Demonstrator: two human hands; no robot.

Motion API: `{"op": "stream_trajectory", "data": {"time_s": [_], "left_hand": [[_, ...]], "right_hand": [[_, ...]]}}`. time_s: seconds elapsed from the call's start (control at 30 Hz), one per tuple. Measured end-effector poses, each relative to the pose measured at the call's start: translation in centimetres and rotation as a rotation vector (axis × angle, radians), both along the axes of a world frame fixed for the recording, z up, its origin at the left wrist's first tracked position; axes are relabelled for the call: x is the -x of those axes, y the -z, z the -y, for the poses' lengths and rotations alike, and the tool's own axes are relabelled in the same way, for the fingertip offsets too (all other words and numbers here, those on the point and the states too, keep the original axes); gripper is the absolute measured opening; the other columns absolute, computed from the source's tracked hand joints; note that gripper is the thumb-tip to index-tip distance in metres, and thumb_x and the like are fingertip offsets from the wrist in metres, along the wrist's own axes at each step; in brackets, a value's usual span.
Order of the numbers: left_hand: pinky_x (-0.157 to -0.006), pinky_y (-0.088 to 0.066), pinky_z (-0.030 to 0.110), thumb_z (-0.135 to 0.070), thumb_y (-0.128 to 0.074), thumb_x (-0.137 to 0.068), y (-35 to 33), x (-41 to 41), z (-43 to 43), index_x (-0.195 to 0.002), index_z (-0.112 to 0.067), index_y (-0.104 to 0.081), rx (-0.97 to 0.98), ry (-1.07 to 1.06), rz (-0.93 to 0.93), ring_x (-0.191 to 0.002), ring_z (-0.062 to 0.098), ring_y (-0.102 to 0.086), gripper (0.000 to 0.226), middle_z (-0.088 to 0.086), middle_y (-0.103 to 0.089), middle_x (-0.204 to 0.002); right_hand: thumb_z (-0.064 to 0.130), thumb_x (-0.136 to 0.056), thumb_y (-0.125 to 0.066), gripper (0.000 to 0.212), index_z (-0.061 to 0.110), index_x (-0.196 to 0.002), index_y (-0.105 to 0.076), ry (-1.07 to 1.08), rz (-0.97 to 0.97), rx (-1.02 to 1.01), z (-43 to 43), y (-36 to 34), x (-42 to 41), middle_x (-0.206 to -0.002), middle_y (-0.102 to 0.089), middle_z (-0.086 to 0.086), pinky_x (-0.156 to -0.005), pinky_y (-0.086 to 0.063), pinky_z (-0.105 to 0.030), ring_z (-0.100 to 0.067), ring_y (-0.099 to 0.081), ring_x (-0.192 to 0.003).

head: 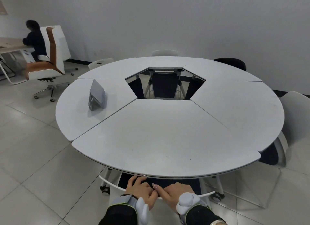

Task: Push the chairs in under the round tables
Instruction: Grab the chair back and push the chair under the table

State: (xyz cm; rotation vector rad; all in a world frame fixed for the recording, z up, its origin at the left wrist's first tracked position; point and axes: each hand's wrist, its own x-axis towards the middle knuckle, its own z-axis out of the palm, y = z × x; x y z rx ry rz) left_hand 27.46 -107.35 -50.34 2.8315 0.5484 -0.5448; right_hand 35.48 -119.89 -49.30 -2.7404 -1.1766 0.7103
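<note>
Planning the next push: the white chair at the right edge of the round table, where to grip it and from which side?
Take the top edge of the white chair's backrest, coming from behind it, on the side away from the round table. The back faces outward and its dark seat points toward the table, partly out, so a push there likely rolls it straight under. Both hands probably suit it.

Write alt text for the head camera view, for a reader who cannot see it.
Both hands, left hand and right hand, rest on the back of a white chair already tucked under a round white table. Other chairs ring the table, and a stack of grey panels stands on it.
</note>
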Motion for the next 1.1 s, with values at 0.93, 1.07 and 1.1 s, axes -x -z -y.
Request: {"op": "stream_trajectory", "data": {"time_s": [0.93,1.07,1.1], "left_hand": [[-0.120,0.006,0.039,-0.042,-0.011,-0.086,0.0,1.1,1.2,-0.130,-0.023,-0.055,-0.036,-0.035,0.089,-0.147,0.009,-0.007,0.066,-0.012,-0.046,-0.143],[-0.121,0.005,0.036,-0.041,-0.016,-0.092,0.1,1.7,1.8,-0.129,-0.026,-0.056,-0.015,-0.086,0.135,-0.147,0.008,-0.009,0.057,-0.016,-0.046,-0.142],[-0.121,0.005,0.034,-0.040,-0.020,-0.096,0.0,1.9,1.9,-0.129,-0.027,-0.057,-0.001,-0.116,0.124,-0.146,0.008,-0.010,0.051,-0.015,-0.046,-0.142]], "right_hand": [[0.068,-0.094,-0.014,0.071,0.022,-0.082,-0.067,-0.035,-0.031,0.020,0.4,0.3,0.1,-0.105,-0.069,-0.005,-0.073,-0.037,-0.031,-0.026,-0.063,-0.100],[0.071,-0.092,-0.016,0.065,0.022,-0.058,-0.042,0.007,-0.106,0.047,0.6,0.1,0.4,-0.083,-0.054,0.002,-0.070,-0.037,-0.029,-0.019,-0.049,-0.081],[0.072,-0.091,-0.018,0.066,0.021,-0.056,-0.040,0.026,-0.132,0.034,0.6,0.1,0.3,-0.075,-0.051,0.003,-0.065,-0.036,-0.027,-0.019,-0.048,-0.079]]}}
